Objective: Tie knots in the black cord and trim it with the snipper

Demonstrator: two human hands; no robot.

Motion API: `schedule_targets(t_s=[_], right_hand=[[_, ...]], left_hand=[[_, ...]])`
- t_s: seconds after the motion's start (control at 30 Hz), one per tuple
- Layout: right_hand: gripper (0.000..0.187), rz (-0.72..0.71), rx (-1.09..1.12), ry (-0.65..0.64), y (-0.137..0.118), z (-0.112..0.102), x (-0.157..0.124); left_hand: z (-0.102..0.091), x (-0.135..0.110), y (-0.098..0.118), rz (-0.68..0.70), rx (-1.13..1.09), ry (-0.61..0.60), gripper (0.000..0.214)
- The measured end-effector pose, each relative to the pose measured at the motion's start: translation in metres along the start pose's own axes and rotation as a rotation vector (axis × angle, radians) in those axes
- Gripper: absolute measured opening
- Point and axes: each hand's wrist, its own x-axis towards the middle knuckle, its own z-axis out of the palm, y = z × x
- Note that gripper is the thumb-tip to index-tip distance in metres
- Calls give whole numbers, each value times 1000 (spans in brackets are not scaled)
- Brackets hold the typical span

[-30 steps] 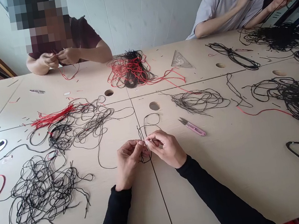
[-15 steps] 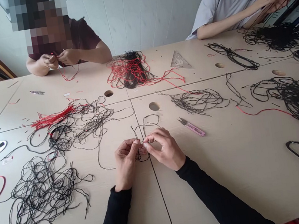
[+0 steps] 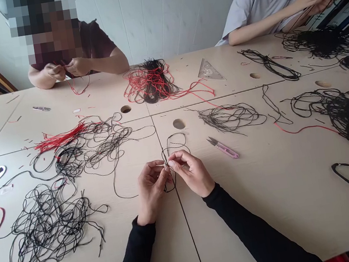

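Note:
My left hand [image 3: 150,189] and my right hand [image 3: 190,172] meet over the table seam, both in black sleeves. Thumbs and forefingers of both hands pinch a thin black cord [image 3: 168,147] at one spot. The cord loops upward behind my fingers and a small loop hangs below them. Pink thread snips [image 3: 224,147] lie on the table just right of my right hand. A large tangle of black cords [image 3: 48,222] lies to the left of my left hand.
Black and red cord heaps [image 3: 154,81] cover the beige table [image 3: 270,204]. A clear triangle ruler [image 3: 207,70] lies at the back. A finished black loop [image 3: 348,175] lies at the right. Two other people work cords at the far edge.
My hands stay together on the cord and shift slightly; the loop above my fingers changes shape a little. The person at the far right has raised both hands to the right.

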Motion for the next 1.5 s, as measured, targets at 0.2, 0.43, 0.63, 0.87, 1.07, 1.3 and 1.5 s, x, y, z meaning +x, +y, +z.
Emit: schedule_targets(t_s=[0.2,0.43,0.63,0.87,1.07,1.3,1.5], right_hand=[[19,51,58,-77,-1,-1,2],[20,121,122,-80,3,-1,2],[20,100,71,-91,5,-1,2],[24,117,111,-68,5,-1,3],[24,128,122,-94,5,-2,3],[24,96,102,-132,2,-4,4],[27,118,113,-162,6,-6,3]], left_hand=[[0,0,-1,44,-4,-5,29],[-1,-1,-1,84,4,-21,20],[0,-2,-9,171,131,7,13],[0,-4,-11,186,216,6,13],[1,-5,-10,206,212,9,13],[1,-6,-10,251,259,29,13],[-1,-4,-10,158,181,31,18]])
